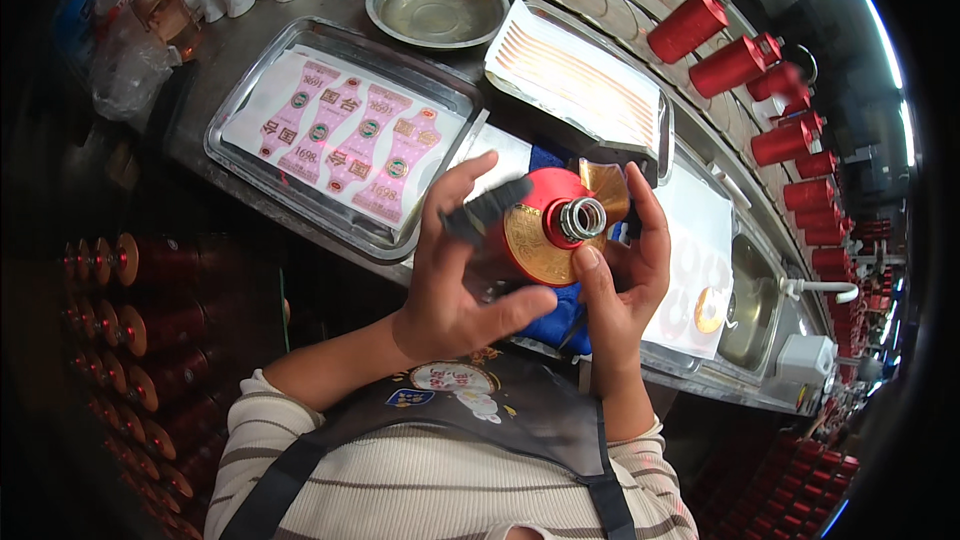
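A red bottle [550,190] with a gold band round its shoulder tilts so that its bare threaded neck faces me. My right hand [622,292] grips it, thumb against the shoulder near the neck and fingers behind. A shiny gold label [606,192] sticks out at the bottle's upper right, by the right fingers; whether it is stuck on cannot be made out. My left hand [445,285] is spread at the bottle's left side, slightly blurred, with a black cover on one finger. Whether those fingers touch the bottle is unclear.
Left on the counter lies a metal tray [225,135] of pink-and-gold label sheets. Beyond are a metal basin [378,10] and a tray with a striped label sheet [570,70]. Rightward lie a mostly peeled label sheet [690,240] and a sink [752,325]. Red bottles [690,25] line a conveyor.
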The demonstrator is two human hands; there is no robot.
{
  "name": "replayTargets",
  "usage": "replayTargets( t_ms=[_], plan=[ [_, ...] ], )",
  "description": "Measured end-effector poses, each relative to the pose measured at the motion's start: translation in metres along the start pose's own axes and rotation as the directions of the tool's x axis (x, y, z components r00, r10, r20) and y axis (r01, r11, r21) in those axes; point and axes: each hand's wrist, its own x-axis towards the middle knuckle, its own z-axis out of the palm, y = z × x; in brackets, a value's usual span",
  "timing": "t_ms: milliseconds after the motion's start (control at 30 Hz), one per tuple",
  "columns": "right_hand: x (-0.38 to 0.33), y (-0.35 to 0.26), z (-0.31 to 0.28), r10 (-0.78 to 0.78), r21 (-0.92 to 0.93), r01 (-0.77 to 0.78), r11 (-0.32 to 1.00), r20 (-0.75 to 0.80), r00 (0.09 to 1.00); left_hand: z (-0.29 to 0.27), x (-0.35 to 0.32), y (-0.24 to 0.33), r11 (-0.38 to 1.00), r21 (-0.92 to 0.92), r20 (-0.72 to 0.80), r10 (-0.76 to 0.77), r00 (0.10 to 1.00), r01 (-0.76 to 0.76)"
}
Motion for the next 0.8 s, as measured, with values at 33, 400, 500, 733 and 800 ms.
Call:
replayTargets(
  t_ms=[33, 400, 500, 733, 800],
  plan=[
    [0.000, 0.000, 0.000, 0.005, 0.016, -0.005, 1.000, 0.009, 1.000, -0.006, -0.007, 0.002, 0.979, 0.188, 0.046, 0.074, 0.996, -0.081],
    [0.001, 0.000, 0.003, -0.017, 0.020, 0.017, 1.000, 0.015, 1.000, -0.021, 0.010, -0.013, 0.895, 0.422, 0.121, 0.102, 0.987, -0.144],
    [-0.001, 0.000, 0.001, 0.012, 0.006, -0.012, 1.000, 0.030, 0.999, -0.019, -0.001, -0.008, 0.856, 0.477, 0.063, 0.193, 0.979, -0.199],
    [-0.001, -0.001, -0.003, 0.080, 0.123, -0.083, 0.989, 0.031, 0.996, 0.006, -0.022, 0.011, 0.721, 0.647, 0.172, 0.180, 0.968, -0.249],
    [0.002, 0.001, -0.003, 0.050, 0.202, -0.057, 0.978, 0.042, 0.998, 0.014, -0.023, 0.015, 0.688, 0.685, 0.166, 0.174, 0.971, -0.240]
  ],
)
